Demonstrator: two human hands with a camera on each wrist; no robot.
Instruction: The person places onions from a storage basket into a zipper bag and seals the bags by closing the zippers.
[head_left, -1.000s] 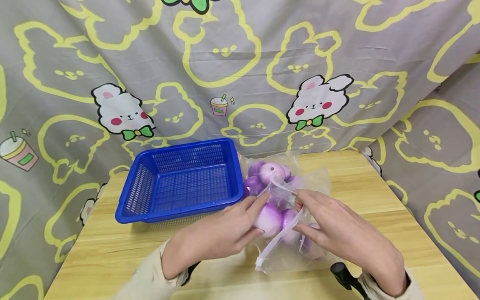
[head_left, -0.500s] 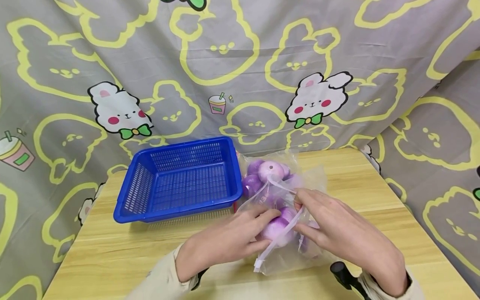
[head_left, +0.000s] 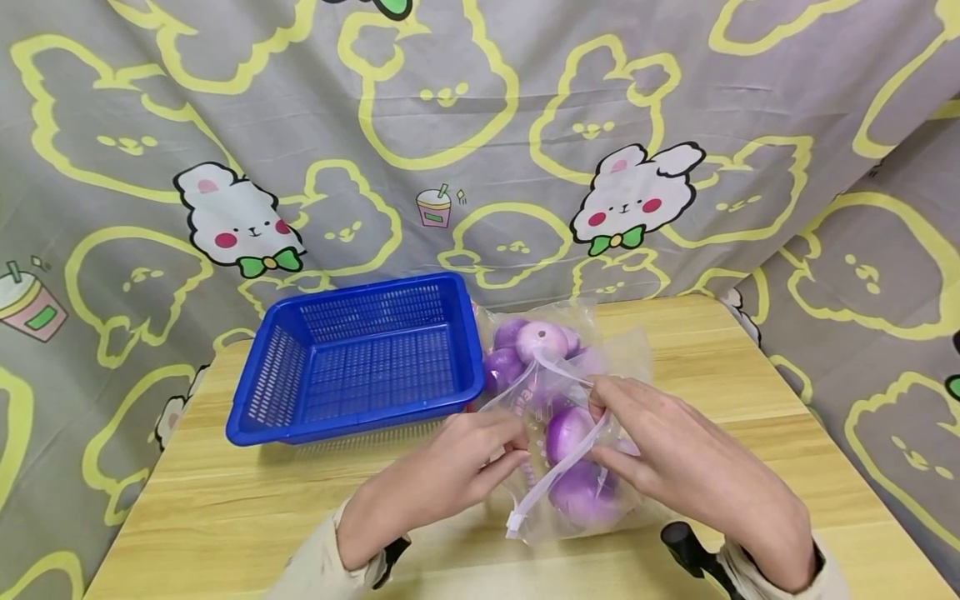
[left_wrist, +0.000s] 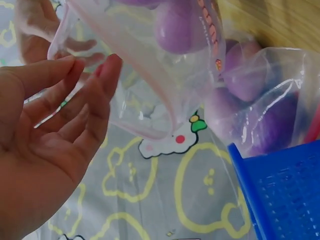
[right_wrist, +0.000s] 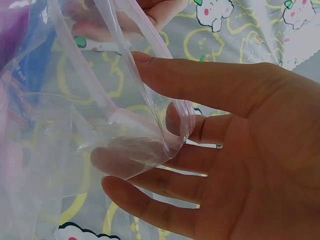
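A clear slider zip bag (head_left: 536,492) lies in front of me with its mouth open. Inside are purple onions, one (head_left: 572,433) near the opening and another (head_left: 585,493) lower down. With thumb and fingertips my right hand (head_left: 675,450) pinches the right side of the zip edge; in the right wrist view the film folds between thumb (right_wrist: 185,82) and fingers. My left hand (head_left: 450,458) is at the bag's left edge, thumb and forefinger tips meeting there and no onion between them. How much film they pinch is partly hidden.
A blue plastic basket (head_left: 382,375) with nothing in it stands on the wooden table (head_left: 195,467) to the left. Behind the zip bag, another clear bag holds several purple onions (head_left: 542,342). A patterned cloth (head_left: 480,108) hangs at the back.
My left hand has put an onion into the zip bag, let it go and drawn back to the left edge. The onion now lies inside. My right hand keeps its grip.
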